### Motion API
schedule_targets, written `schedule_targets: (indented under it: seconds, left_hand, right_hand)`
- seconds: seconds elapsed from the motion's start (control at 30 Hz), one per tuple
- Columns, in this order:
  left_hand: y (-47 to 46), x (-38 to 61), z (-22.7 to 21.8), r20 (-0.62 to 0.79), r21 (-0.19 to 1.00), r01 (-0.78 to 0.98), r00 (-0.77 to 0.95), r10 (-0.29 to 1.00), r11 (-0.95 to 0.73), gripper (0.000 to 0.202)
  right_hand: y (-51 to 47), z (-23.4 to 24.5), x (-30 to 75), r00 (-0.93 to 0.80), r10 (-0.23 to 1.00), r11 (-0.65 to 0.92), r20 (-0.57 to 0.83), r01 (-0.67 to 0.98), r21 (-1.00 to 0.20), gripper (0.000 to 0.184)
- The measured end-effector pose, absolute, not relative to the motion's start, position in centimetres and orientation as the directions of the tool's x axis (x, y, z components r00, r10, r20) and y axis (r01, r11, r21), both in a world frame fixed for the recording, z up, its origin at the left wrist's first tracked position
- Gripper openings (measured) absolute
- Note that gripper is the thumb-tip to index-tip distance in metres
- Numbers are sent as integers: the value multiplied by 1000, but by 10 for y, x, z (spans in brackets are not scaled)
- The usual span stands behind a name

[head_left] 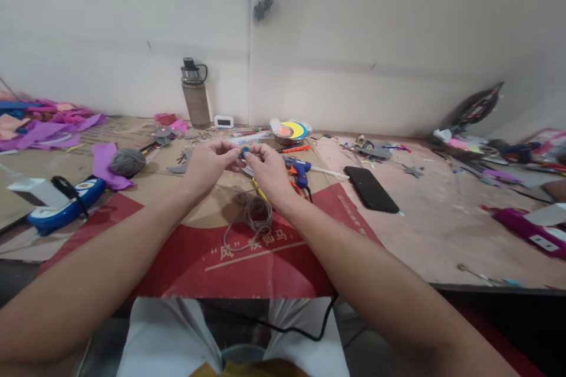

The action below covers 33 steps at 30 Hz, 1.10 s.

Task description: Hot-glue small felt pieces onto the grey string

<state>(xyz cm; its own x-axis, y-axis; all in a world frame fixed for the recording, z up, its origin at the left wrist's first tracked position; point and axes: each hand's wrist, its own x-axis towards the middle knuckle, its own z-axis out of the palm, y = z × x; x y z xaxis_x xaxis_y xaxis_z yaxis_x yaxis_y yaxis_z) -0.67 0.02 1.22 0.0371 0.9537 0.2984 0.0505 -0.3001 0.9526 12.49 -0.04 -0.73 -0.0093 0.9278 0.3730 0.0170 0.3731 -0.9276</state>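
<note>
Blue and small, a bead-like piece is being pinched between the fingertips of the left hand and right hand, above a coil of grey cord.

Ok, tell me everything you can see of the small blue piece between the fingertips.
The small blue piece is a tiny, dark blue, roundish bit, too small to tell its material or parts. It is pinched between the fingertips of the left hand and the right hand, which meet on it and hide most of it. It is held over the brown and red cardboard sheet. A loose coil of grey cord lies nearer the person, and a blue glue gun lies to its right.
</note>
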Motion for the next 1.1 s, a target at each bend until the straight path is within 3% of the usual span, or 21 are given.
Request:
schedule_targets:
  seconds: [0.4,0.5,0.7,0.93,1.1]
  left_hand:
    - [2,-7,11,301,953,18,72,951,-303,8]
    - [1,-6,11,282,958,-92,121,952,-272,9]
    - [-3,0,14,104,925,-379,193,976,-24,7]
    - [-1,5,10,80,918,-397,130,988,-22,4]
    - [0,3,10,133,940,-321,46,990,-111,11]
  right_hand:
    - [2,-8,127,23,922,385,387,57,-921,16]
    - [1,-7,126,41,925,374,377,65,-925,14]
    - [6,-9,124,85,932,356,351,-40,-934,14]
    - [1,-8,118,75,938,347,340,-122,-930,11]
    - [-2,-9,116,53,932,360,357,-51,-932,14]
